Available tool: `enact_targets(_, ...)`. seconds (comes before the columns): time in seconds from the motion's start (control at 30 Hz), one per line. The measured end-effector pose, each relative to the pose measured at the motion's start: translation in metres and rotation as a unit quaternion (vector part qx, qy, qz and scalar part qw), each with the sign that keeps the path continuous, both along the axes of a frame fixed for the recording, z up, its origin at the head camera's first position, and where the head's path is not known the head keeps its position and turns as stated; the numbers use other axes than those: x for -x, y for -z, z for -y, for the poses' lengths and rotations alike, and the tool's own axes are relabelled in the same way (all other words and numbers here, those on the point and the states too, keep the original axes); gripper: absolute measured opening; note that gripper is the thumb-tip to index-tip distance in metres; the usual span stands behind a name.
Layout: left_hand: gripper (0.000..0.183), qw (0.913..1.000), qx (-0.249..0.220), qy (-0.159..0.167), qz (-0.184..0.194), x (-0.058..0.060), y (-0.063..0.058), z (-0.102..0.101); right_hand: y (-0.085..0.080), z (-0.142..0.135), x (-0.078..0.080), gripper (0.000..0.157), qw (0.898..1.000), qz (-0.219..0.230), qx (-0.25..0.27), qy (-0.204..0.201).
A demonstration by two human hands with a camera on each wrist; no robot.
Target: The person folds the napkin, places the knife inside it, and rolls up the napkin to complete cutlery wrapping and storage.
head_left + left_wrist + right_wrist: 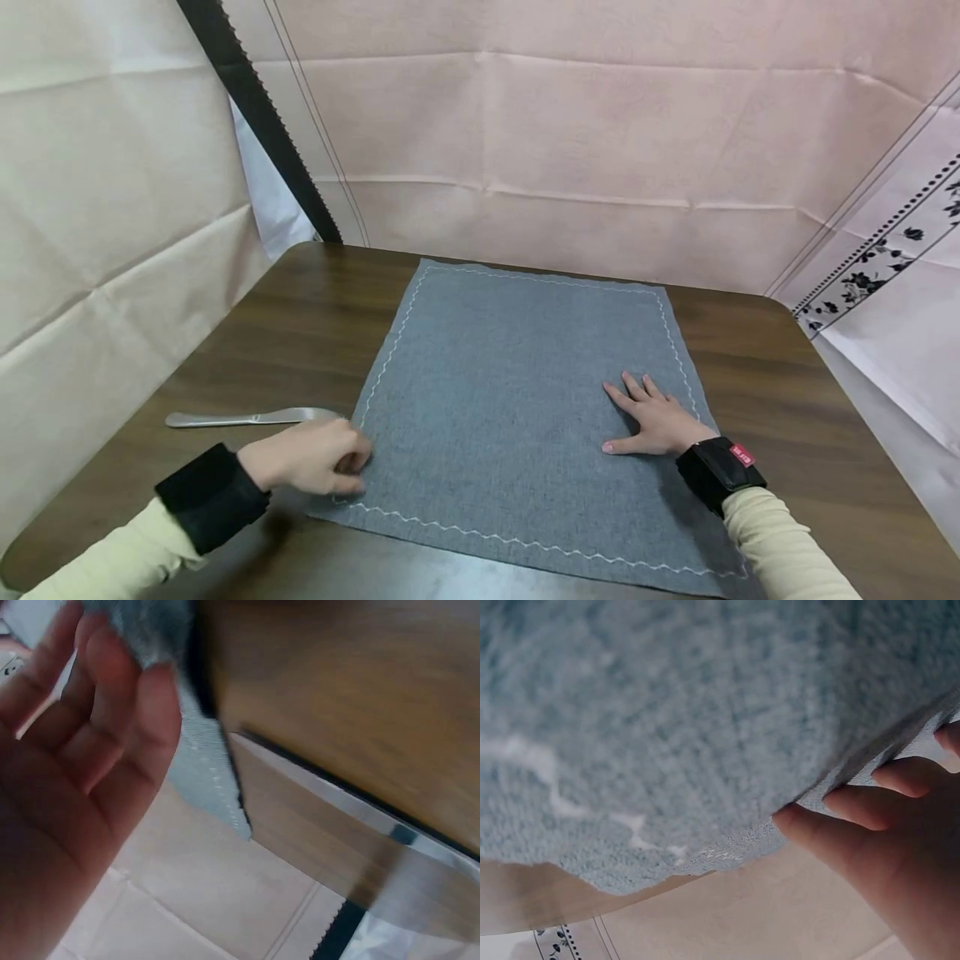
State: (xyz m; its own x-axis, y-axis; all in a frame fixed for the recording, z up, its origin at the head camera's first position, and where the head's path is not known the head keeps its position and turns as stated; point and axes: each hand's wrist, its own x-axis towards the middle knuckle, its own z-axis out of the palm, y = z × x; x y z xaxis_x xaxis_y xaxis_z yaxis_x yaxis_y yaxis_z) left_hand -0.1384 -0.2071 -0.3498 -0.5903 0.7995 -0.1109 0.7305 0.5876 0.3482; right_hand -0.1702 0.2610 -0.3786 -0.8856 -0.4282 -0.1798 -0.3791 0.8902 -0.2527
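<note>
A grey-blue cloth (517,392) with a wavy white stitched line along its border lies spread on the table. My left hand (315,454) is over its left edge near the front corner, fingers loosely bent; the left wrist view shows no object between these fingers (109,735). Behind that hand, a silver table knife (240,417) lies on the wood, one end reaching close to the knuckles. On the right part of the cloth my right hand (656,423) rests with straight, spread fingers. In the right wrist view its fingertips (795,817) touch the fabric.
The brown wooden table (300,333) has rounded far corners. Pale creased sheeting (570,133) hangs behind and beside it, with a black band (258,117) at the left and a floral strip (870,275) at the right.
</note>
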Motion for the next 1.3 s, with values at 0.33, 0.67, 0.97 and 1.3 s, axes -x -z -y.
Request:
enact_targets(0.33, 0.045, 0.9958, 0.085, -0.028, 0.014, -0.021, 0.001, 0.011, 0.0, 0.001, 0.0, 0.095, 1.0, 0.002, 0.001, 0.006)
enact_targets(0.67, 0.026, 0.9962, 0.036, 0.013, -0.078, -0.016, 0.002, 0.008, 0.002, 0.0, 0.001, 0.095, 1.0, 0.003, -0.003, 0.004)
enact_targets(0.97, 0.021, 0.9875, -0.031, 0.018, -0.153, 0.0, 0.002, -0.006, 0.002, 0.0, 0.001, 0.094, 1.0, 0.001, -0.001, 0.006)
enact_targets(1.3, 0.028, 0.9793, -0.174, 0.06, -0.085, 0.018, -0.001, -0.012, 0.003, 0.0, 0.001, 0.095, 1.0, 0.001, 0.003, 0.009)
